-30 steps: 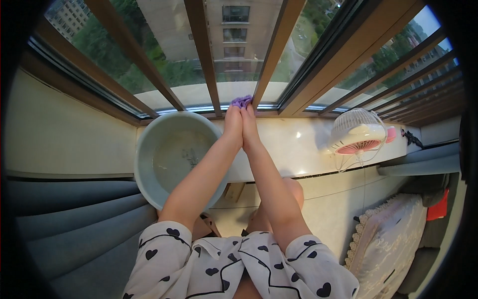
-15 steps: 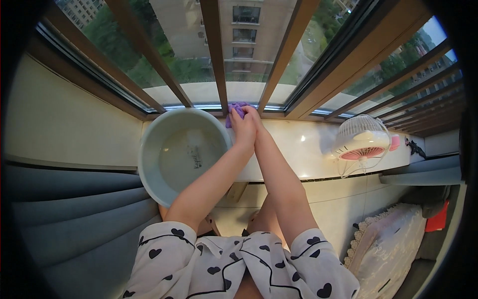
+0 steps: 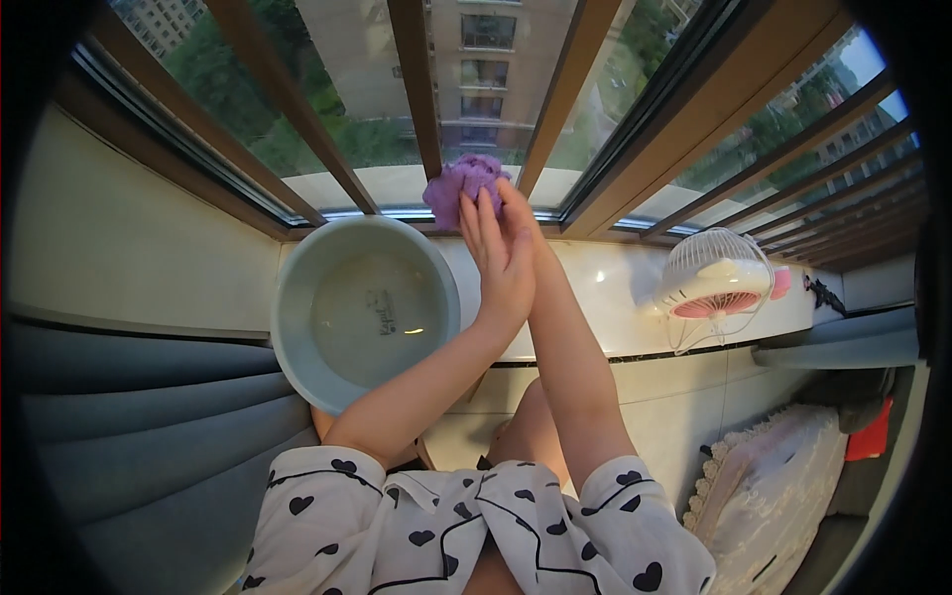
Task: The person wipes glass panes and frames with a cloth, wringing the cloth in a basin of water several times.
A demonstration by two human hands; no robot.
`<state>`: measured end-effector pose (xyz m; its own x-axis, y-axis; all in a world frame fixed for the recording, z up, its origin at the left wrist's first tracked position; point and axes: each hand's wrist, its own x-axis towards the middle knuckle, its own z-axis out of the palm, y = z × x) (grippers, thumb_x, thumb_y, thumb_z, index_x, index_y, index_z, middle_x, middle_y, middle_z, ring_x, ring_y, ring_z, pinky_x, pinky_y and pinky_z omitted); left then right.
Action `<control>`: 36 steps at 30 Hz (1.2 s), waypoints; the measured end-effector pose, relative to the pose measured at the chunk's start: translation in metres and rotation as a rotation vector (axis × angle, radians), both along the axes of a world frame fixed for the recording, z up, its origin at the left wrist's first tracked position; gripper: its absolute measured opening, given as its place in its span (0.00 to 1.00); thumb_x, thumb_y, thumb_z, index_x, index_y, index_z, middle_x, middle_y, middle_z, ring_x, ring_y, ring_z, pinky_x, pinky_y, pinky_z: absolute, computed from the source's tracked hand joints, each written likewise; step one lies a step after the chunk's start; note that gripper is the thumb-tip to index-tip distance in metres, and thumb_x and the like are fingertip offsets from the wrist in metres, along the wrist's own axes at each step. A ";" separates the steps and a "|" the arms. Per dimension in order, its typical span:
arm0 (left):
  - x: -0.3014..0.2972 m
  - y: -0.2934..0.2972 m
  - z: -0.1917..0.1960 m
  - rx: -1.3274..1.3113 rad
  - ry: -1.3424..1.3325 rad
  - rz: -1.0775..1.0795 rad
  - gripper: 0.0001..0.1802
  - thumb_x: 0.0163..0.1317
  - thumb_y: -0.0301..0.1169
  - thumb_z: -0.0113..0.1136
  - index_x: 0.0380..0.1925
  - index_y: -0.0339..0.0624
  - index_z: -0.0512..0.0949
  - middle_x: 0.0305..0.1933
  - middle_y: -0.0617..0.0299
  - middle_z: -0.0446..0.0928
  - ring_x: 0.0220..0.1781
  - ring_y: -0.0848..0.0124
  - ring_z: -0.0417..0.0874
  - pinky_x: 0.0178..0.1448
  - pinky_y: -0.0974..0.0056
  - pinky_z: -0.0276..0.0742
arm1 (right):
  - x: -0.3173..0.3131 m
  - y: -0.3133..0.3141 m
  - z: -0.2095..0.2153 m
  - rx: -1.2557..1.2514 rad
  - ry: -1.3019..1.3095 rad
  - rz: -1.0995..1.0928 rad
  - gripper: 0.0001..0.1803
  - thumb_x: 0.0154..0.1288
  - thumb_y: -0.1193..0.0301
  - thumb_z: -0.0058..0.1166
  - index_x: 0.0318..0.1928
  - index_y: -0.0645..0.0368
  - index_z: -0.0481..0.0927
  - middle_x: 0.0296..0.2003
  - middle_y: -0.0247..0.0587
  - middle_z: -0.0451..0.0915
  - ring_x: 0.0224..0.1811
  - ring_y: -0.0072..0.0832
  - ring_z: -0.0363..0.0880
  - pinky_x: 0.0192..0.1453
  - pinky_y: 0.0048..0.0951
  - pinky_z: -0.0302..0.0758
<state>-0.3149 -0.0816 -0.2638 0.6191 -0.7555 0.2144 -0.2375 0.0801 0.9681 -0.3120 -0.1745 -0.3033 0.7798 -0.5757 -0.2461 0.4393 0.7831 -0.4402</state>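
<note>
A barred window point(image 3: 347, 149) backs the sill point(image 3: 590, 297), which carries a basin point(image 3: 296, 307) and a fan point(image 3: 716, 280). The left hand point(image 3: 504, 273), fingers extended, touches the purple cloth point(image 3: 456, 190) near the bars; whether the right hand point(image 3: 522, 213) grips it, I cannot tell.

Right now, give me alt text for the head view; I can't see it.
The left hand and right hand, close together, meet at a bunched purple cloth before brown window bars. A blue-grey basin, apparently with water in it, stands to the left; a white-and-pink fan sits on the white ledge to the right.
</note>
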 end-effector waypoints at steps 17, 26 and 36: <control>0.031 -0.030 -0.098 0.498 0.380 0.230 0.37 0.66 0.48 0.44 0.68 0.34 0.54 0.73 0.41 0.46 0.74 0.48 0.50 0.74 0.54 0.48 | 0.019 0.008 -0.117 0.028 0.309 0.153 0.13 0.66 0.58 0.43 0.38 0.52 0.76 0.33 0.33 0.77 0.35 0.28 0.74 0.37 0.29 0.73; 0.003 0.029 -0.051 0.311 0.553 -0.149 0.34 0.66 0.36 0.47 0.70 0.42 0.51 0.74 0.53 0.47 0.74 0.60 0.50 0.73 0.62 0.50 | -0.041 0.054 -0.062 -0.172 0.357 -0.273 0.11 0.63 0.64 0.45 0.38 0.56 0.77 0.34 0.36 0.79 0.35 0.28 0.76 0.38 0.26 0.73; 0.013 0.007 -0.039 0.174 0.915 0.050 0.37 0.68 0.43 0.43 0.73 0.47 0.42 0.71 0.58 0.55 0.71 0.65 0.58 0.71 0.62 0.53 | -0.005 0.029 -0.124 -1.686 1.247 -0.303 0.22 0.58 0.65 0.53 0.55 0.51 0.76 0.49 0.46 0.77 0.61 0.43 0.65 0.58 0.49 0.62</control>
<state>-0.3015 -0.0746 -0.3026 0.5243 -0.6988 -0.4865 0.6245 -0.0729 0.7776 -0.3168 -0.1453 -0.4269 0.5184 -0.7895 0.3285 -0.5656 -0.6047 -0.5607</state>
